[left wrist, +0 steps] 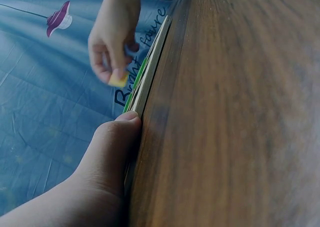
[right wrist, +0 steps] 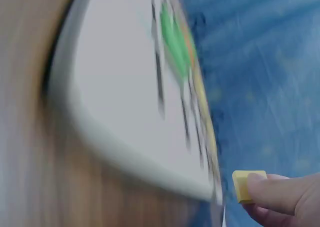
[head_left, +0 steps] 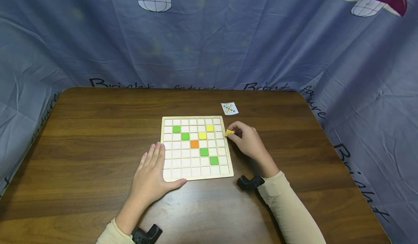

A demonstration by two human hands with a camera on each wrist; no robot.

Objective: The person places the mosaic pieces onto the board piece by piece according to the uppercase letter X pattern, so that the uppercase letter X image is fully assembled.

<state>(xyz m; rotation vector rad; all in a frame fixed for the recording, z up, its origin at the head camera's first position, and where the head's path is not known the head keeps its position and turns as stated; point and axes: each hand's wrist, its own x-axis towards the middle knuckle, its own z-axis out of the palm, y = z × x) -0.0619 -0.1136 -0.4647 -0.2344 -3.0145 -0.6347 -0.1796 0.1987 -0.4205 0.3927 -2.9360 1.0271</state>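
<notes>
A square wooden grid board with white cells lies flat on the table. Several green tiles, two yellow tiles and one orange tile sit in its cells. My left hand rests along the board's left side with straight fingers, its thumb at the near edge. Just off the board's right edge, my right hand pinches a yellow square tile between thumb and fingers. In the left wrist view, this tile appears raised above the board's surface.
A small printed card with a coloured grid pattern lies behind the board, to the right. The brown wooden table reaches back to a blue curtain. Black wrist devices sit at both wrists.
</notes>
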